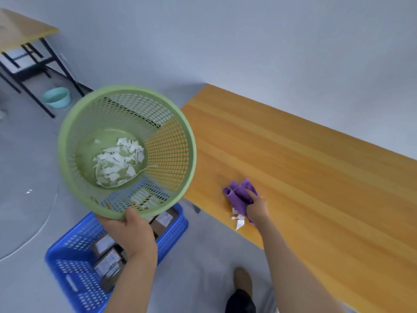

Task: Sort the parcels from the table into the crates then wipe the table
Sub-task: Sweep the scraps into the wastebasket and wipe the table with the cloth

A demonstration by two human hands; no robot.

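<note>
Bunching the cloth (237, 193) in curled fingers, the right hand (257, 207) presses it onto the surface (316, 177) near the front edge, with white scraps (239, 221) just beside it. The cloth looks soft and limp, so a wadded grip with downward pressure should drag it best. The scraps look feather-light and would likely scatter if swept fast.

The left hand (130, 231) grips the near rim of the basket (126, 89), thumb over the lip, and holds it tilted beside the surface's end. The basket seems light and stiff, so one hand at the rim should do. More scraps lie in its bottom.

Below it on the floor, the crate (67, 272) holds parcels (108, 260).
</note>
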